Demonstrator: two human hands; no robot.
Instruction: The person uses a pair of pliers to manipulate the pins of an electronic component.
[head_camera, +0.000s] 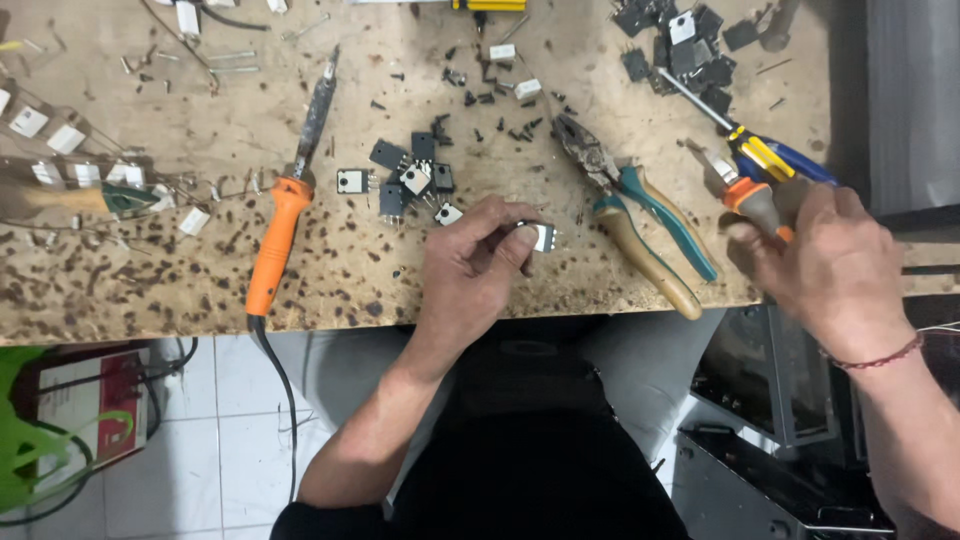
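an orange-handled soldering iron (283, 205) lies slanted on the scorched workbench (120, 290), its cord dropping over the front edge. just right of it sits a cluster of small black parts (405, 175). the left hand (470, 265) pinches a small black-and-silver part (540, 236) near the front edge, with bare bench around it. green-handled pliers (640, 215) lie between the hands. the right hand (830, 265), past the bench's right corner, grips an orange-handled screwdriver (750, 200); a blue-and-yellow screwdriver (760, 150) lies just behind.

Right hand (830, 265) hides the orange-handled tool's (752, 196) grip.
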